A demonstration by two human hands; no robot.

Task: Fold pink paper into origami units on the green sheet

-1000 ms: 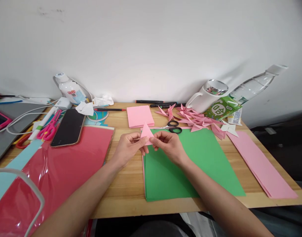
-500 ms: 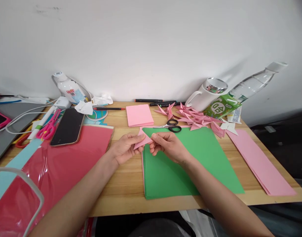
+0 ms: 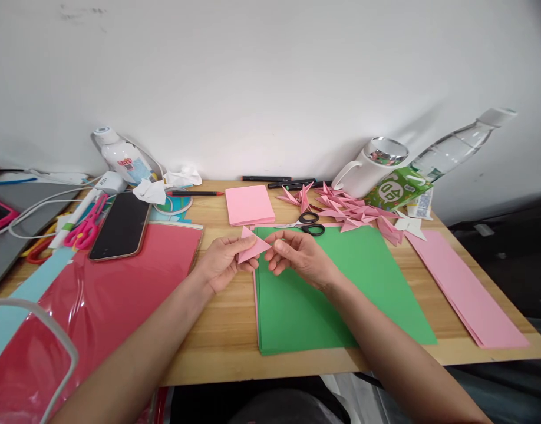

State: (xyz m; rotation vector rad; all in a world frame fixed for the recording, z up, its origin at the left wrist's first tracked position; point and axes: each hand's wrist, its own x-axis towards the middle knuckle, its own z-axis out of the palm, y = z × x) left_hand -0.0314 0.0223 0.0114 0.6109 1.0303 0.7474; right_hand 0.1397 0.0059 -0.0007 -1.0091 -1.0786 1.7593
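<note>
My left hand (image 3: 224, 262) pinches a folded pink paper triangle (image 3: 251, 246) between thumb and fingers, above the desk at the left edge of the green sheets. Its point faces right. My right hand (image 3: 301, 256) is at that point, fingers curled and the thumb apart from the paper; the index fingertip is close to the tip, and contact cannot be made out. Beneath my right hand lies a stack of green paper (image 3: 341, 312). Behind the hands are a stack of pink squares (image 3: 250, 205) and black-handled scissors (image 3: 309, 219). Several folded pink paper pieces (image 3: 350, 209) are heaped to the right.
On the left lie a phone (image 3: 121, 227), pink scissors (image 3: 88, 227) and red sheets in clear plastic (image 3: 133, 282). At the back right stand a white mug (image 3: 370, 171), a green packet (image 3: 398, 189) and a leaning clear bottle (image 3: 456, 147). Pink strips (image 3: 467, 288) lie far right.
The pink triangle has turned a little in my left hand and shows more of its flat face. My right thumb and fingers have loosened from its tip.
</note>
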